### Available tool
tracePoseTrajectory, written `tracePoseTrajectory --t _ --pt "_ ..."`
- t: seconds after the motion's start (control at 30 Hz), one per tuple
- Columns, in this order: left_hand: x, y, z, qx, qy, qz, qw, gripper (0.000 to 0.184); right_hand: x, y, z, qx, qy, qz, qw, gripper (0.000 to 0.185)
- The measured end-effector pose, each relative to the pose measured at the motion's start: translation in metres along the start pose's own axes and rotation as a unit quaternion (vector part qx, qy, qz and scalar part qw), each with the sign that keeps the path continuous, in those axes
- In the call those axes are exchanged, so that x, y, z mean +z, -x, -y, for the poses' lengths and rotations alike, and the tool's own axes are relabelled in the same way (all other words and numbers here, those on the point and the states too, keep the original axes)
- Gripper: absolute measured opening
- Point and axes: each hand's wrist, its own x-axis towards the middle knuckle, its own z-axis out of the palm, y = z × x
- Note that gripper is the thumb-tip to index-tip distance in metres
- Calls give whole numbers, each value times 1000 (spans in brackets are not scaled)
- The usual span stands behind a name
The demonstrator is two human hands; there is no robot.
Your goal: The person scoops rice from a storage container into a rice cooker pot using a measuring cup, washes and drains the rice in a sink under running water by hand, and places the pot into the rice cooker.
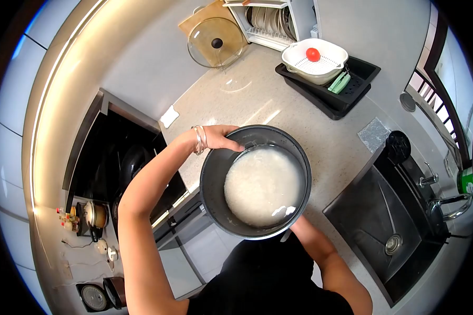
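Observation:
A dark grey rice cooker inner pot (pixel 215 194) is held in front of my body, over the near edge of the countertop. White rice (pixel 263 184) lies in it under cloudy water, pooled toward the right side. My left hand (pixel 223 137), with bangles on its wrist, grips the far-left rim, its thumb inside the wall. At the near-right side my right hand (pixel 299 224) supports the pot from beneath; the rim hides its fingers.
On the right is a black sink (pixel 373 220) with a faucet (pixel 454 207). A white colander (pixel 326 60) with a tomato (pixel 312 54) sits on a black tray (pixel 360 84). The stove (pixel 110 152) is left, the open rice cooker (pixel 94 296) lower left. A glass lid (pixel 216 43) leans on the back wall.

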Motion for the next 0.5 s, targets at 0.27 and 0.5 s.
tracePoseTrajectory --t 0.27,0.5 --pt "-10 -30 -19 -146 27 126 981 46 -29 -4 10 -20 44 -7 999 50" --pt "8 7 5 -189 26 -37 981 44 -53 3 23 -97 197 -14 975 47"
